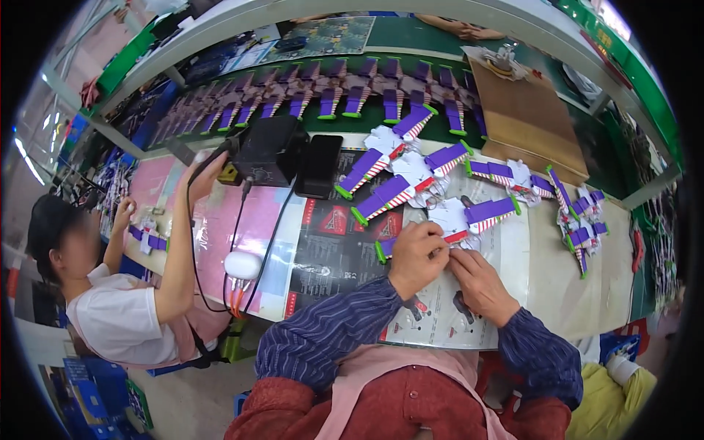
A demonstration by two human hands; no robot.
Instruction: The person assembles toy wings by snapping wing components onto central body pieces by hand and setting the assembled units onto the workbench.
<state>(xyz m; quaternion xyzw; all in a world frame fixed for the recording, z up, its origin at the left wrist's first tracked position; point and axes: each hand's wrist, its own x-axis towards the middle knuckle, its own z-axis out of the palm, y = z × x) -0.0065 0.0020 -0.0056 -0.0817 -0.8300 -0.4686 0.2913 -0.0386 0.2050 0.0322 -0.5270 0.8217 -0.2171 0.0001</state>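
My left hand [419,257] is closed, its fingers pinched at the near edge of a winged toy part [449,215]. This part has a white body, purple wings with green tips and red-and-white stripes. My right hand [480,282] has its fingertips pressed together at the same near edge, close to the left hand. What lies between the fingers is hidden. Just beyond, similar winged toy parts [422,176] lie overlapping one another. The held part rests above a printed sheet [440,323] on the table.
A black box-shaped device [271,150] with cables and a black phone [320,165] stand left of the parts. A cardboard box [524,110] sits at the back right. More winged parts [356,99] line a green belt. A co-worker [125,315] sits at left, arm raised.
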